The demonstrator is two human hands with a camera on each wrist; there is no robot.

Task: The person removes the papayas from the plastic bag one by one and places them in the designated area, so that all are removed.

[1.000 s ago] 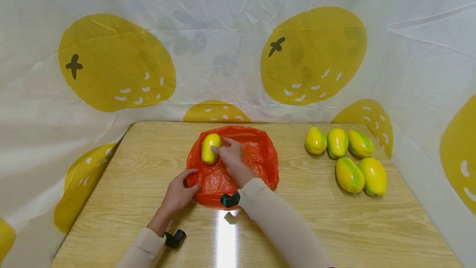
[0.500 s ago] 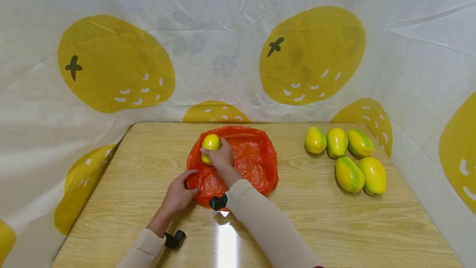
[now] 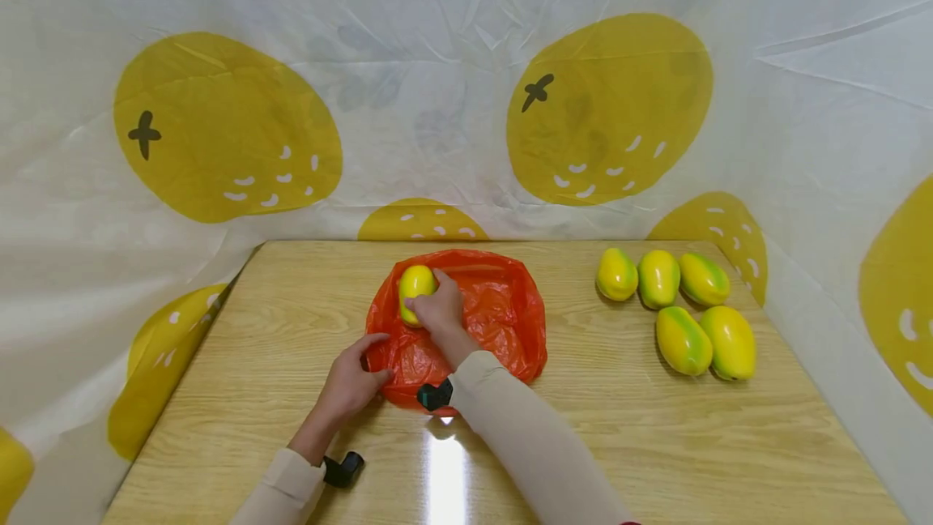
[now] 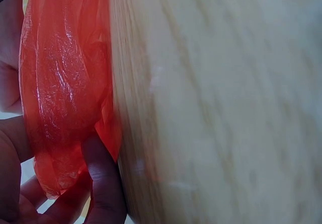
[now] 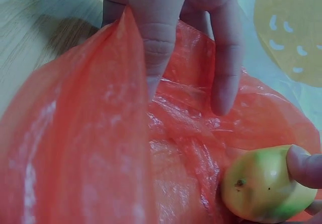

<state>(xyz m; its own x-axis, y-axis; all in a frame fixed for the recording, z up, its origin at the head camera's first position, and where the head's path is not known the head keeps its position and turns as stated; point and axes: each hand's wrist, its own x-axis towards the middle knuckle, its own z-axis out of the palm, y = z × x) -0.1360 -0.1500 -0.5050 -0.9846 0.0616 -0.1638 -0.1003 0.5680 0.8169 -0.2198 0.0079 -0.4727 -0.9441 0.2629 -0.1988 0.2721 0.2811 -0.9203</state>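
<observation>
An oval, glossy yellow-green fruit, shaped like a mango or small papaya, lies inside the open-topped red plastic bag at its left side. My right hand grips it, thumb on the near side and fingers behind. In the right wrist view the fruit shows a small brown stem scar and a thumb pressed on it. My left hand holds the bag's near-left rim. In the left wrist view its fingers curl at the red film, and part of them is hidden by the bag.
Several similar yellow-green fruits lie in two rows at the table's right side. The wooden table meets a white curtain with yellow fruit prints behind and at the sides.
My right hand has moved from beside the fruit to close around it, with its thumb now across the near side. The fruit has shifted slightly. My left hand has stayed at the rim.
</observation>
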